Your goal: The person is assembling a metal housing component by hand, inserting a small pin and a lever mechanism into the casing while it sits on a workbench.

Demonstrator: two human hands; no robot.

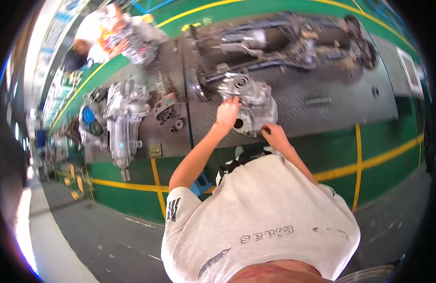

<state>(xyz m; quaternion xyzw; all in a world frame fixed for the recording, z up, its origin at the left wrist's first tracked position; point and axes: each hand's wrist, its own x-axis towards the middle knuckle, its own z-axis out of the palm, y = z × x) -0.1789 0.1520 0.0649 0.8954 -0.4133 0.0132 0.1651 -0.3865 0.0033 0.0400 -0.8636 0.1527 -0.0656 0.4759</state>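
A silvery cast-metal gearbox housing (pixel 263 101) stands on the dark metal bench in front of me, with a round bore at its far end and a dark hole near its lower left. My left hand (pixel 228 112) is closed on the housing's left edge, its fingertips partly hidden against the metal. At the near right corner, my right hand (pixel 275 135) has its fingers curled against the housing's lower edge. Both hands look slightly blurred, and no tool shows in either.
Behind the housing lies a long dark vehicle axle assembly (pixel 274 45). Left of it are a bare transmission (pixel 126 118), a smaller open housing (pixel 168 106) and loose round parts (pixel 179 124). A co-worker (pixel 93 35) handles another metal casting (pixel 140 45) at the far left. A coil spring (pixel 318 101) lies on the right.
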